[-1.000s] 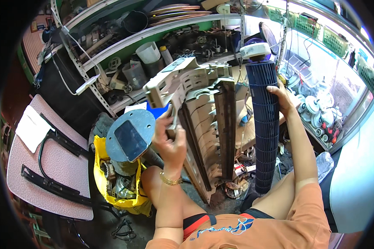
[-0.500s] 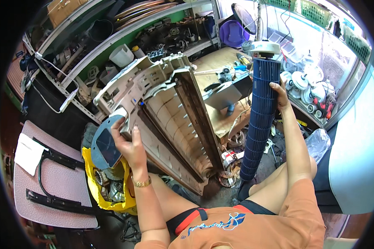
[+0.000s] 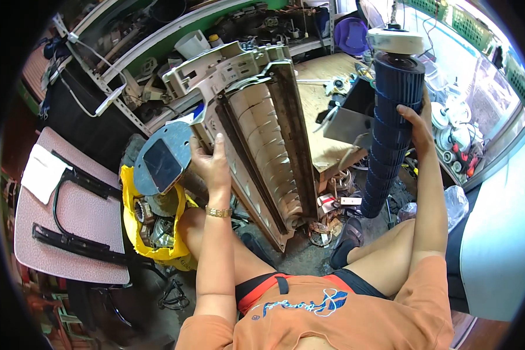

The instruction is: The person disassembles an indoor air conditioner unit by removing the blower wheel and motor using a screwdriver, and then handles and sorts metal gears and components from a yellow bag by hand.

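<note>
My right hand (image 3: 419, 125) is curled around the upper part of a dark ribbed cylinder (image 3: 389, 137), thumb across its near face, the other fingers mostly hidden behind it. I hold it that high, I think, because it's long and top-heavy when stood on end; its lower end comes down near my shoe (image 3: 349, 238), though I can't tell whether it touches the floor. My left hand (image 3: 212, 174) has the side edge of a long, stained cream casing (image 3: 262, 125) between thumb and fingers, probably to stop it tipping over, since it leans outward to my left with its foot down in front of me. Its hollow faces my way, and the two long pieces are apart, cylinder to the right. Above the cylinder's top shows a pale round part (image 3: 395, 42); I can't say if they join. Behind, between the two, a wooden board (image 3: 328, 125) carries loose bits. By my left knee, a grey disc (image 3: 160, 156) sits over a yellow bag (image 3: 129, 219) of metal parts, likely put there to be within reach. Farther left, a white cloth (image 3: 44, 173) lies on a pink panel (image 3: 90, 248).
</note>
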### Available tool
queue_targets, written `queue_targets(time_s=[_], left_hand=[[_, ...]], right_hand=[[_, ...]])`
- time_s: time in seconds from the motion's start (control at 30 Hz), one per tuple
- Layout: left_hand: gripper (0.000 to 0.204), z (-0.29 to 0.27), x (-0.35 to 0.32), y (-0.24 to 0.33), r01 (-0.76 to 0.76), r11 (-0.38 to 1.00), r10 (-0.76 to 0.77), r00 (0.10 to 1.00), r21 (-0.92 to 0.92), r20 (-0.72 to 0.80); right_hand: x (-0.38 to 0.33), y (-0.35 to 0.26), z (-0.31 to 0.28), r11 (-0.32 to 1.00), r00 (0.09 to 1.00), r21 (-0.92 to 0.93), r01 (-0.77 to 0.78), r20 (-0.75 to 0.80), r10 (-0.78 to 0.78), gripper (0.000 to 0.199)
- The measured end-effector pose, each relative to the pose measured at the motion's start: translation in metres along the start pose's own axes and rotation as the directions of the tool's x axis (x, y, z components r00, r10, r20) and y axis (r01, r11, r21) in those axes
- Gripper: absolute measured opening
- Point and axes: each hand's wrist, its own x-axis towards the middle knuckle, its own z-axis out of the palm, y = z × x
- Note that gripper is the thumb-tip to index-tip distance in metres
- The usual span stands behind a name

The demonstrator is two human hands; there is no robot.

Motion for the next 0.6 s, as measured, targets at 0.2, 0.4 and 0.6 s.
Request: queue_targets(time_s=[0.2, 0.4, 0.6], left_hand=[[0.026, -0.001, 0.013, 0.01, 0.043, 0.999, -0.042, 0.998, -0.009, 0.05], [0.02, -0.006, 0.016, 0.015, 0.098, 0.989, -0.095, 0.995, -0.115, 0.032], [0.028, 0.001, 0.043, 0.086, 0.001, 0.994, 0.0, 1.0, -0.109, 0.011]], right_hand=[[-0.01, -0.014, -0.032, 0.996, 0.984, 0.085, 0.021, -0.176, -0.006, 0.087], [-0.021, -0.005, -0.084, 0.973, 0.966, 0.189, 0.131, -0.246, -0.082, 0.074], [-0.028, 0.004, -0.114, 0.969, 0.946, 0.131, 0.209, -0.279, -0.166, 0.069]])
